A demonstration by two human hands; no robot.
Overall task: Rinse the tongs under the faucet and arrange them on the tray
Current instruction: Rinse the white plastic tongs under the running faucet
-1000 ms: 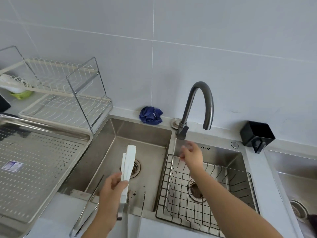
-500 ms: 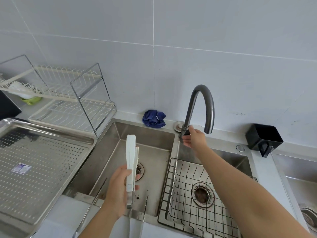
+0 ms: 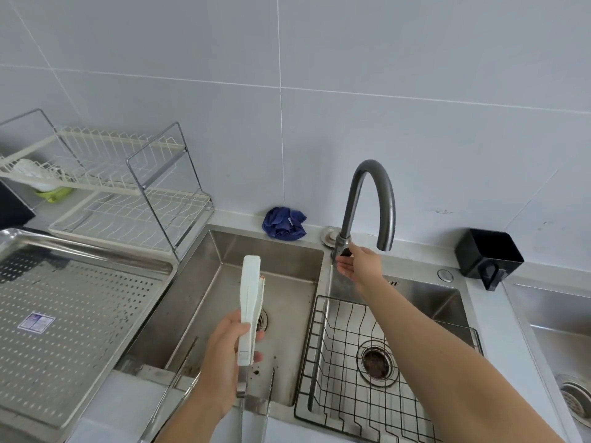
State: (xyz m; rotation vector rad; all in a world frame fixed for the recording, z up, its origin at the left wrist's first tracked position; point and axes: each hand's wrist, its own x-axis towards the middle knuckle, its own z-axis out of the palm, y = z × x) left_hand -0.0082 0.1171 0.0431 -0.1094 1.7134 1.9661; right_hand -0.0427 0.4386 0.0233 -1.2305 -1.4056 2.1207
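Tiled kitchen wall, steel double sink (image 3: 224, 282), hands at the tap.
The left hand (image 3: 224, 353) is closed round white tongs (image 3: 250, 302), held upright over the left basin. The right hand (image 3: 359, 266) reaches the faucet (image 3: 367, 199) base, fingers loosely curled at its lever. A perforated tray (image 3: 80, 314) lies at the worktop's left; more tongs (image 3: 256, 407) rest on the sink's near edge.

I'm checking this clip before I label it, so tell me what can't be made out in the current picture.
All in the head view:
- Faucet handle: mostly covered by the right hand; its position is unclear.
- White tongs: the grip is wrapped by the left hand.
- Metal tongs on the sink's front edge: cut off by the bottom edge.
- Tray sticker: print too small to read.
- Water flow: none discernible.
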